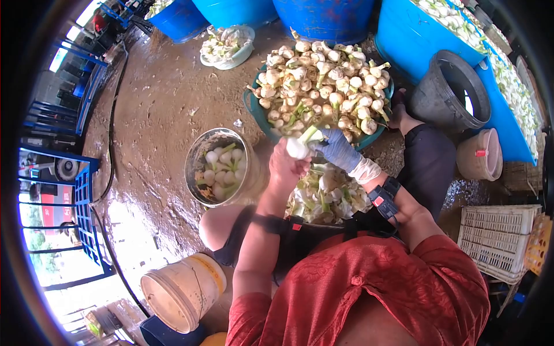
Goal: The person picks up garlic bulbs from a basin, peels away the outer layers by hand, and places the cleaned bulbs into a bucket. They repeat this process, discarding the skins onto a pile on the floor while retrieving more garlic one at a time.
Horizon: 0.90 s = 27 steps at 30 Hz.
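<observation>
My bare left hand [287, 168] is closed around a peeled white garlic bulb [298, 148] with a short green stem. My right hand [340, 151], in a blue glove, is closed at the stem side of the same bulb; its fingertips are partly hidden. Just beyond both hands stands a wide green tub [259, 118] heaped with unpeeled, soil-stained bulbs [323, 81]. Below the hands, between my legs, lies a pile of peeled-off skins and leaves [329, 196]. To the left, a metal pot [192, 173] holds clean white bulbs [222, 170].
A basin [245, 55] of peelings sits on the wet muddy floor [156, 115]. Large blue tubs [323, 20] line the back. At right are a grey bucket [430, 95], a small pail [470, 153] and a white crate [496, 239]. A lidded bucket [179, 294] lies tilted at lower left.
</observation>
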### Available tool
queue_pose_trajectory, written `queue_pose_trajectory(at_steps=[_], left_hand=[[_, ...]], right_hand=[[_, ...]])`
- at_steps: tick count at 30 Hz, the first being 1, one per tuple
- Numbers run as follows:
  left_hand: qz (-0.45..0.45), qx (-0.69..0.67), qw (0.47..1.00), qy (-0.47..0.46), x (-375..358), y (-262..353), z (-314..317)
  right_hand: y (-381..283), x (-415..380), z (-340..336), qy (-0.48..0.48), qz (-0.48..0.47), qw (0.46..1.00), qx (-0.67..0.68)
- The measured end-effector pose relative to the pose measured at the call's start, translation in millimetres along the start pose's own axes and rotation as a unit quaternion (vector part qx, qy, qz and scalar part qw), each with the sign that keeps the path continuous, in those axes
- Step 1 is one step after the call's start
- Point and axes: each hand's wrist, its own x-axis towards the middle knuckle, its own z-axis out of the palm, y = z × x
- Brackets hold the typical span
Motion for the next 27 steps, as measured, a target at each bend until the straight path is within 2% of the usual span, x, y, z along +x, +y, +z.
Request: queue_pose_trajectory(at_steps=[1, 3, 4, 5, 7, 8, 9, 10, 12, 13, 14, 15, 17, 19, 20, 21, 22, 23, 26, 27], left_hand=[[0.000, 0.000, 1.000, 0.000, 2, -1, 0], [0.028, 0.054, 0.998, 0.023, 2, -3, 10], [0.059, 0.162, 0.981, 0.090, 3, -9, 19], [0.059, 0.162, 0.981, 0.090, 0, -7, 21], [0.125, 0.286, 0.949, 0.035, -8, -3, 21], [0.095, 0.262, 0.960, -0.019, -6, 1, 15], [0.094, 0.263, 0.960, -0.018, -6, 2, 11], [0.068, 0.192, 0.977, -0.056, -6, 2, 8], [0.036, 0.079, 0.991, -0.102, -6, 6, 7], [0.035, 0.080, 0.991, -0.102, -6, 2, 11], [0.102, 0.108, 0.989, -0.018, -6, -2, 22], [0.168, 0.135, 0.974, 0.066, -6, -5, 27], [0.172, 0.162, 0.968, 0.084, -6, -4, 25], [0.164, 0.163, 0.969, 0.089, -6, -3, 24], [0.136, 0.146, 0.977, 0.068, -9, 1, 23], [0.136, 0.147, 0.977, 0.068, -11, 0, 24], [0.107, 0.101, 0.989, 0.016, -13, -1, 25], [0.078, 0.057, 0.995, -0.037, -14, -1, 26], [0.078, 0.078, 0.993, -0.051, -13, -4, 19], [0.083, 0.094, 0.990, -0.064, -12, -2, 17]], right_hand=[[1, -1, 3, 0.000, 0.000, 1.000, 0.000], [2, -6, 10, 0.022, 0.008, 0.993, 0.120], [4, -5, 14, 0.035, -0.051, 0.994, 0.092], [6, -6, 15, 0.036, -0.051, 0.994, 0.093], [11, -7, 15, 0.043, -0.012, 0.987, 0.154], [9, -9, 12, 0.044, -0.011, 0.987, 0.156], [6, -10, 7, 0.051, 0.053, 0.968, 0.241], [4, -11, 5, 0.057, 0.116, 0.937, 0.324], [5, -10, 4, 0.050, 0.120, 0.929, 0.345], [6, -10, 4, 0.044, 0.123, 0.922, 0.365], [4, -11, 3, 0.044, 0.123, 0.921, 0.366], [2, -12, 2, 0.047, 0.118, 0.938, 0.323], [3, -12, 5, 0.051, 0.114, 0.952, 0.280], [12, -8, 10, 0.099, 0.029, 0.971, 0.217], [19, -4, 8, 0.100, 0.029, 0.971, 0.217], [25, 1, 1, 0.129, 0.027, 0.988, 0.082], [31, 3, -4, 0.157, 0.025, 0.986, -0.054], [27, 3, -10, 0.159, 0.024, 0.986, -0.053], [12, -4, -21, -0.012, 0.062, 0.978, -0.201], [9, -7, -20, -0.011, 0.063, 0.977, -0.202]])
